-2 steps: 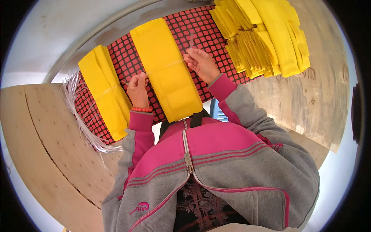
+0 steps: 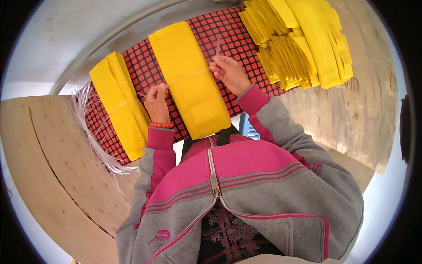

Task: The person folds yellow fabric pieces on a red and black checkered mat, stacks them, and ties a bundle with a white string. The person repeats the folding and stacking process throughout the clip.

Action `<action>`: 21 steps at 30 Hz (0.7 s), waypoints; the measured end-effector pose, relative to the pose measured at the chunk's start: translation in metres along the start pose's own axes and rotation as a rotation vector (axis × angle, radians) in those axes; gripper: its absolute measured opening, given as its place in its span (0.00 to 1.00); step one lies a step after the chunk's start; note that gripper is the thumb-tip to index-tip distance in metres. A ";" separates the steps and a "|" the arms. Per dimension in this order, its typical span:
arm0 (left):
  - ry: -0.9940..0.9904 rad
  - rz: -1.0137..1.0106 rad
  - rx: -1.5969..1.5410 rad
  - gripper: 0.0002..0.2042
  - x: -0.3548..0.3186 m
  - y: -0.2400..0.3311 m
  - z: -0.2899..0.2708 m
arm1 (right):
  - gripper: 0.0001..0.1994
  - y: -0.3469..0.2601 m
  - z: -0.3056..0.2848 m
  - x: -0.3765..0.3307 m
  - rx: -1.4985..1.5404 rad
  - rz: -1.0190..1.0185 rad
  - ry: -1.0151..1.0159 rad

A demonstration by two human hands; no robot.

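A clear strip [image 2: 189,78] is held at both sides of a yellow bundle [image 2: 193,99], thumb and fingers brought together on it in the left hand [image 2: 157,103] and in the right hand [image 2: 231,75]. The bundle is framed between the two grips, its long axis slanted from beyond them back toward the jacket [image 2: 246,163]; the strip is laid across that axis, and neither hand is clearly nearer. A loose tail is raised beyond the right fingers. The exact pinch is obscured by the fingertips, and the bundle's underside is hidden, so whether the strip is passed beneath cannot be told. Left of the left grip, a second bundle [image 2: 115,99] is seen on the patterned cloth [image 2: 137,61], with loose white strips [image 2: 90,132] farther out. Beyond the right grip, a yellow pile [image 2: 323,53] is cut off by the upper edge.
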State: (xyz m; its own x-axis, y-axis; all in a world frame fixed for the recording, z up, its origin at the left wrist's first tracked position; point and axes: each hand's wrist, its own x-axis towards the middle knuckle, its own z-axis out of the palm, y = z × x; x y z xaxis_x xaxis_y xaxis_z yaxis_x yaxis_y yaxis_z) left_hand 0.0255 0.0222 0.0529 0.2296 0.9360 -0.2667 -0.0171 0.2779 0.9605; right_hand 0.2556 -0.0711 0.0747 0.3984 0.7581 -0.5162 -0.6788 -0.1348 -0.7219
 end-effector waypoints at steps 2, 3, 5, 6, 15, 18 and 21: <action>0.009 0.055 0.024 0.10 0.000 0.001 0.000 | 0.08 -0.001 0.001 0.001 -0.033 -0.012 0.002; 0.011 0.049 0.025 0.10 0.000 0.002 0.000 | 0.08 -0.002 0.001 0.002 -0.036 -0.024 -0.005; 0.011 0.052 0.023 0.10 0.000 0.003 -0.001 | 0.08 -0.002 0.001 0.002 -0.042 -0.043 -0.022; 0.028 0.015 0.029 0.10 0.001 0.002 -0.002 | 0.08 -0.002 0.001 0.003 -0.061 -0.037 -0.013; 0.061 -0.129 -0.023 0.09 0.014 -0.027 -0.008 | 0.06 0.020 -0.019 0.031 0.038 0.091 -0.022; 0.081 -0.197 0.051 0.09 0.015 -0.036 -0.008 | 0.06 0.026 -0.027 0.041 0.056 0.181 0.013; 0.063 -0.104 0.055 0.09 0.017 -0.041 -0.007 | 0.06 0.027 -0.027 0.044 -0.031 0.164 0.045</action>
State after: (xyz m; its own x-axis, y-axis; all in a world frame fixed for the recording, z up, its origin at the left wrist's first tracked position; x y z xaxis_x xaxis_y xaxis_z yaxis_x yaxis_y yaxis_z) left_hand 0.0238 0.0282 0.0083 0.1657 0.9151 -0.3677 0.0575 0.3632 0.9299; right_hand 0.2712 -0.0587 0.0204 0.3116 0.6951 -0.6479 -0.7181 -0.2743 -0.6396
